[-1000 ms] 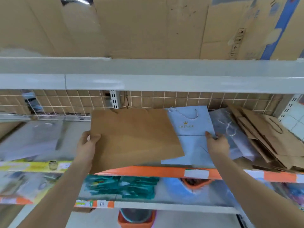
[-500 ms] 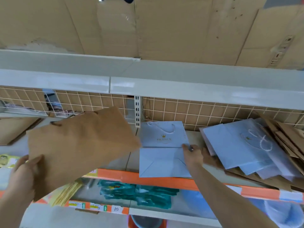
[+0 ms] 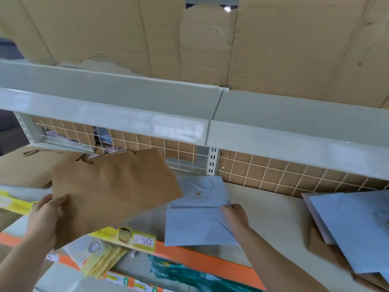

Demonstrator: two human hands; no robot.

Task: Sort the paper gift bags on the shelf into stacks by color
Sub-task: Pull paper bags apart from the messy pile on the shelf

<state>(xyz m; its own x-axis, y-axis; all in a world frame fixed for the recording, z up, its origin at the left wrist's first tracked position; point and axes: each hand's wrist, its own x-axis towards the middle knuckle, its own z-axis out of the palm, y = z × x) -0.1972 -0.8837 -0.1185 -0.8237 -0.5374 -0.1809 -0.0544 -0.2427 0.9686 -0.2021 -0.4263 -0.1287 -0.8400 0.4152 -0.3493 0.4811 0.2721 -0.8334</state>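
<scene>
Since half a second ago the brown paper bag [image 3: 113,194] has swung further toward the left end of the shelf [image 3: 273,220], its far corner now overlapping the top left corner of the light blue bag [image 3: 200,213] instead of stopping short of it. The blue bag lies in the same spot near the shelf's front edge, and the right hand [image 3: 234,216] has stayed on its right edge.

The left hand [image 3: 47,218] grips the brown bag at its near left corner, thumb on top of the paper and the other fingers curled beneath it, so the bag is held tilted above the shelf's front edge, with its handle end pointing toward the wire grid [image 3: 263,175] at the back. Just behind it, at the shelf's left end, a stack of brown bags [image 3: 27,169] lies flat.

The right hand's fingertips pinch the right edge of the blue bag at its fold line, thumb on top; the bag lies flat on the shelf, its bottom flap reaching the orange front strip [image 3: 202,258]. At the shelf's right end, well apart from that hand, a pile of blue bags [image 3: 355,230] rests on more brown ones
</scene>
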